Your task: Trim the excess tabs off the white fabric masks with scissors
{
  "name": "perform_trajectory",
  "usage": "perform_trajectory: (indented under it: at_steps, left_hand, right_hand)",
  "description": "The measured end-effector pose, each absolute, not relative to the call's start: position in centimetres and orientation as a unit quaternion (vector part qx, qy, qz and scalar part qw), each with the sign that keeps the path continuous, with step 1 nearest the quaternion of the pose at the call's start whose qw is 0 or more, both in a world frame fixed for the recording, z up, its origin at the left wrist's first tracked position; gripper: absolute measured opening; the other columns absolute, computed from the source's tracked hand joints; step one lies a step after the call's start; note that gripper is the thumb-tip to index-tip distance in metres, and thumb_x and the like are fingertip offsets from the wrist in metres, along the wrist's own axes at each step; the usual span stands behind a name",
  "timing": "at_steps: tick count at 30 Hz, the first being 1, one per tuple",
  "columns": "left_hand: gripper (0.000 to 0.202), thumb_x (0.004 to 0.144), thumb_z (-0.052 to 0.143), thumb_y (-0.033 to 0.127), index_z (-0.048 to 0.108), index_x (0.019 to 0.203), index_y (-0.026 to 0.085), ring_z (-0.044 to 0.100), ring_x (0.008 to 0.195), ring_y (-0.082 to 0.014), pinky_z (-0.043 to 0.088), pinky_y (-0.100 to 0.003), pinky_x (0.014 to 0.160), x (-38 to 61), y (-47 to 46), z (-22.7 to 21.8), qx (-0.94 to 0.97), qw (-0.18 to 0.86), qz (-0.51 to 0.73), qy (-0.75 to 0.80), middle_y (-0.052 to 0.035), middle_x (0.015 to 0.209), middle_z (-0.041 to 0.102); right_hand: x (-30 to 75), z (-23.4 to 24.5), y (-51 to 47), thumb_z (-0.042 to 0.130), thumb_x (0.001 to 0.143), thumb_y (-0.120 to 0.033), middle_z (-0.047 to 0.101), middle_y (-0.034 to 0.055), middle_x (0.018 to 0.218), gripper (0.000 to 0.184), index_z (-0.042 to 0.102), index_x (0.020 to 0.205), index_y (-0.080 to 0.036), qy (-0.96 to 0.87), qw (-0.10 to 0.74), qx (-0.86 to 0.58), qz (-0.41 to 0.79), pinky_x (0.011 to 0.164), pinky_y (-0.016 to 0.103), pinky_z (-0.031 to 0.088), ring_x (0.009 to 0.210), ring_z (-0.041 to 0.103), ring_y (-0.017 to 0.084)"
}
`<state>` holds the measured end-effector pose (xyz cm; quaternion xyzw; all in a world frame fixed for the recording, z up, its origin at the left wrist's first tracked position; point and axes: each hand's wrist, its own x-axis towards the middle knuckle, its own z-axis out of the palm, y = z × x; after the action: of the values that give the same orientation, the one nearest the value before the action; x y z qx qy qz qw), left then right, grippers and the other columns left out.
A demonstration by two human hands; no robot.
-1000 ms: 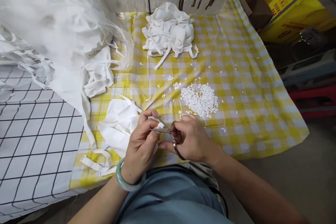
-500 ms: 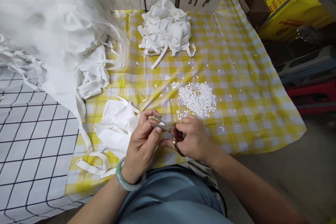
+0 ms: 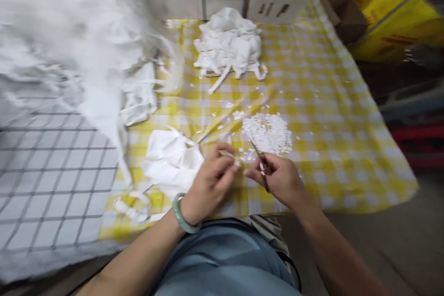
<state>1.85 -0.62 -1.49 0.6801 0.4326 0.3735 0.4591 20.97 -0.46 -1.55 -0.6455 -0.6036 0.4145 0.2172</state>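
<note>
My right hand point(image 3: 285, 180) grips a pair of scissors point(image 3: 262, 166) by the handles, with the blades pointing away towards a heap of small white cut pieces point(image 3: 270, 133). To its left, my left hand point(image 3: 215, 184) is closed in a pinch on a white strap point(image 3: 227, 154), of which only a short bit shows between the fingers. A green bangle point(image 3: 181, 215) circles the left wrist. Beside that hand lies a white fabric garment point(image 3: 169, 162) with thin straps, partly covered by the hand. Motion blur softens the fingers.
A stack of white strapped garments point(image 3: 229, 46) sits at the back of the yellow checked cloth point(image 3: 333, 148). On the left, a clear plastic bag point(image 3: 93, 18) spills more white fabric. Cardboard boxes point(image 3: 277, 2) stand behind, yellow boxes point(image 3: 391, 23) at the back right.
The scissors have come away from the left hand's fingers, and their blades have swung to point forward. Both hands have moved apart, and the whole view has shifted slightly.
</note>
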Motion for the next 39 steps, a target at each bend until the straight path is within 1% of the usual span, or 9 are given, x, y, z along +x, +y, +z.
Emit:
perform_trajectory:
  at_steps: [3,8,11,14,21,24,28,34,39]
  left_hand:
    - [0.008,0.094,0.056,0.024,0.062,0.094,0.018,0.054,0.115,-0.0238,0.046,-0.039,0.099,-1.0,-2.5,-0.2,0.757,0.408,0.315,0.402,-0.0142,0.123,0.058]
    - [0.010,0.092,0.051,0.017,0.058,0.086,0.019,0.059,0.093,-0.0202,0.048,-0.034,0.084,-10.0,-5.1,-0.1,0.659,0.208,0.339,0.638,-0.0084,0.096,0.060]
    - [0.008,0.088,0.056,0.025,0.059,0.092,0.019,0.058,0.096,-0.0243,0.048,-0.039,0.087,-13.8,-6.0,-1.4,0.660,0.148,0.259,0.689,-0.0086,0.099,0.060]
    - [0.024,0.083,0.057,0.022,0.060,0.107,0.019,0.056,0.104,-0.0286,0.048,-0.044,0.092,-16.4,-6.4,-2.5,0.715,0.139,0.171,0.663,-0.0120,0.114,0.060]
    - [0.025,0.080,0.047,0.006,0.064,0.097,0.016,0.052,0.106,-0.0353,0.042,-0.056,0.094,-20.2,-2.8,-0.8,0.640,-0.047,0.211,0.737,-0.0155,0.114,0.056]
    - [0.028,0.079,0.050,0.005,0.064,0.099,0.018,0.051,0.117,-0.0290,0.043,-0.046,0.102,-15.3,1.5,-0.7,0.711,0.003,0.236,0.662,-0.0129,0.126,0.054]
    - [0.018,0.077,0.053,0.003,0.063,0.081,0.017,0.051,0.120,-0.0306,0.035,-0.053,0.108,-8.3,6.4,-1.2,0.831,0.183,0.220,0.478,-0.0134,0.116,0.062]
    - [0.009,0.087,0.047,0.013,0.053,0.081,0.018,0.054,0.071,-0.0160,0.046,-0.027,0.067,-8.4,4.9,1.5,0.807,0.226,0.264,0.477,-0.0034,0.077,0.058]
    - [0.007,0.089,0.048,0.021,0.055,0.087,0.019,0.047,0.058,-0.0115,0.037,-0.022,0.055,-11.9,1.3,4.2,0.692,0.274,0.300,0.597,0.0031,0.068,0.053]
  right_hand:
    - [20.0,-1.5,0.1,0.070,0.077,-0.053,0.051,-0.0041,0.064,0.037,0.053,0.086,-0.021,-0.618,0.236,-0.605,0.443,0.050,0.024,0.039,0.054,0.048,0.012]
    - [17.4,-1.5,1.0,0.067,0.077,-0.057,0.051,-0.0028,0.065,0.038,0.056,0.088,-0.022,-0.659,0.212,-0.631,0.349,0.055,0.028,0.042,0.056,0.049,0.015]
    - [15.0,-1.5,0.5,0.074,0.073,-0.054,0.058,0.0027,0.078,0.040,0.057,0.090,-0.022,-0.719,0.233,-0.587,0.290,0.065,0.031,0.045,0.070,0.055,0.019]
    - [12.4,-1.6,-0.5,0.080,0.071,-0.045,0.062,0.0061,0.086,0.038,0.056,0.088,-0.021,-0.792,0.230,-0.488,0.288,0.074,0.034,0.046,0.082,0.057,0.024]
    - [11.2,-2.3,1.3,0.059,0.079,-0.020,0.062,0.0037,0.085,0.008,0.052,0.084,-0.022,-0.738,0.251,-0.540,0.317,0.076,0.035,0.046,0.082,0.058,0.021]
    - [11.4,-2.8,3.1,0.060,0.077,-0.025,0.060,0.0009,0.078,0.011,0.050,0.082,-0.023,-0.678,0.280,-0.564,0.379,0.070,0.033,0.047,0.072,0.057,0.018]
    - [11.2,-3.5,3.4,0.066,0.076,-0.036,0.063,0.0017,0.080,0.022,0.050,0.084,-0.022,-0.612,0.316,-0.578,0.439,0.068,0.031,0.049,0.069,0.059,0.017]
    - [9.1,-3.8,3.2,0.071,0.070,-0.030,0.066,0.0032,0.098,0.030,0.056,0.095,-0.022,-0.582,0.367,-0.532,0.494,0.083,0.032,0.049,0.088,0.062,0.018]
    - [7.1,-1.7,4.1,0.071,0.065,-0.031,0.057,-0.0036,0.066,0.020,0.060,0.078,-0.019,-0.527,0.339,-0.456,0.632,0.057,0.023,0.042,0.059,0.051,0.011]
